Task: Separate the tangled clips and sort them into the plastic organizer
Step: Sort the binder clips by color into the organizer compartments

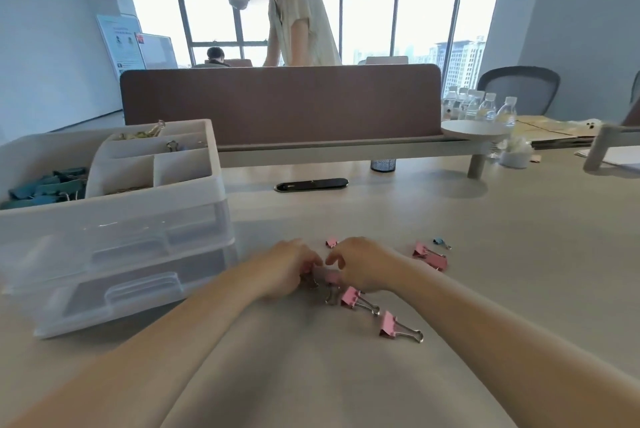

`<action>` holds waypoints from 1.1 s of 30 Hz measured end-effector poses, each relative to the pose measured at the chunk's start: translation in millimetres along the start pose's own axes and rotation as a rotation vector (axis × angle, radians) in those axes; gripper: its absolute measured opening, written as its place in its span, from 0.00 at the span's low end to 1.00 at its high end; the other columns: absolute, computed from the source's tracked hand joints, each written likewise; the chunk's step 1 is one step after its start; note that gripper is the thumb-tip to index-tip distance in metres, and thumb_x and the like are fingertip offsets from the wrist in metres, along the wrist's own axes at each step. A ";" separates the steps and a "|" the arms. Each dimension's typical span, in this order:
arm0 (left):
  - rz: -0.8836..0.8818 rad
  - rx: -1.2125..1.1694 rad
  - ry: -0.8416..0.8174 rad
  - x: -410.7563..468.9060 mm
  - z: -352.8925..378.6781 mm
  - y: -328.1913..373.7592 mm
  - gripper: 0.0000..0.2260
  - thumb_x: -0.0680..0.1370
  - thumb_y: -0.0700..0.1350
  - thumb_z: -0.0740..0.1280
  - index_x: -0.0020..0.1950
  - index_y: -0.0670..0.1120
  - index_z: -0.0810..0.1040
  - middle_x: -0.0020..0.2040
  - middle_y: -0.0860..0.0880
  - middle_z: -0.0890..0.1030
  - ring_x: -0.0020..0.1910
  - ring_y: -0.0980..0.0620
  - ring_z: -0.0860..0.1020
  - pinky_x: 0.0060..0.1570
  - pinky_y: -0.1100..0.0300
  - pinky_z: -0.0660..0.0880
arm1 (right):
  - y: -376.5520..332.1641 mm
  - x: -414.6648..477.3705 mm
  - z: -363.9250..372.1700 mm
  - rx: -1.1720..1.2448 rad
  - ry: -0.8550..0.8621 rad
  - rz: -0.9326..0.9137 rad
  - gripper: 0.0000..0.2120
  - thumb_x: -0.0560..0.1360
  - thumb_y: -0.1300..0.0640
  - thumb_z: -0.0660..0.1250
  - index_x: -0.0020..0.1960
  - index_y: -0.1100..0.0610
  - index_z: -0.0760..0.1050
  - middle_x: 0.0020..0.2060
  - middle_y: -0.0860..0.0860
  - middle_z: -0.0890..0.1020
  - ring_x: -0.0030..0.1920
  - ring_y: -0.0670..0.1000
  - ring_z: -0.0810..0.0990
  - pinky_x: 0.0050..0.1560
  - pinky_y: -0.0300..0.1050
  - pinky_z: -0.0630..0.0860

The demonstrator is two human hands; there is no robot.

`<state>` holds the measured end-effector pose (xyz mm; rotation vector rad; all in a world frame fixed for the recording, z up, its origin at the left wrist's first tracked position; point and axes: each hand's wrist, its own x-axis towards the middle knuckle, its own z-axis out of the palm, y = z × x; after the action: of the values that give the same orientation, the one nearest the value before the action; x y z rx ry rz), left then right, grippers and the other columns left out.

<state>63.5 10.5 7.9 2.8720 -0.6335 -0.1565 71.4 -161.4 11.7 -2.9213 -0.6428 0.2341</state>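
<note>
Both hands meet over a small tangle of pink binder clips [330, 280] on the beige table. My left hand [289, 268] curls its fingers round one end of the tangle. My right hand [363, 266] pinches the other end, its index finger raised. Loose pink clips lie nearby: one [351, 296] just under the right hand, one [389, 323] nearer me, a pair [429, 256] to the right, a small one [331, 242] beyond the hands. A tiny blue clip [440, 241] lies far right. The translucent plastic organizer [114, 219] stands at left, with blue clips [48, 185] in its left compartment.
A brown desk divider [280, 98] runs across the back, with a person standing behind it. A black cable slot [311, 184], a mesh pen cup [382, 164], a white round stand [474, 131] and water bottles [485, 109] sit at the far side.
</note>
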 end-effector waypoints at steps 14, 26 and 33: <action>-0.071 -0.081 0.145 34.7 6.9 -20.7 0.09 0.76 0.43 0.63 0.56 0.45 0.76 0.51 0.47 0.78 0.49 0.46 0.77 0.47 0.57 0.74 | 22.4 25.0 -5.6 0.137 0.176 0.020 0.10 0.76 0.61 0.64 0.57 0.59 0.77 0.55 0.54 0.79 0.55 0.55 0.76 0.48 0.42 0.69; -0.039 -0.107 0.000 93.7 10.6 0.8 0.17 0.81 0.46 0.60 0.70 0.46 0.68 0.64 0.45 0.68 0.59 0.44 0.74 0.59 0.56 0.70 | 51.5 24.8 -22.8 0.129 0.003 0.126 0.14 0.75 0.63 0.60 0.58 0.59 0.78 0.54 0.56 0.82 0.54 0.57 0.80 0.53 0.48 0.76; 0.014 -0.045 0.013 97.2 14.8 -3.3 0.04 0.79 0.43 0.65 0.47 0.46 0.71 0.50 0.46 0.73 0.49 0.43 0.76 0.49 0.52 0.74 | 70.8 24.8 -20.2 0.125 -0.119 0.109 0.20 0.72 0.55 0.66 0.64 0.52 0.73 0.49 0.50 0.80 0.42 0.52 0.80 0.42 0.42 0.75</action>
<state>150.4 -30.5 -13.1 2.8229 -0.6394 -0.1480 125.9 -216.6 16.4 -2.8412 -0.4665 0.4471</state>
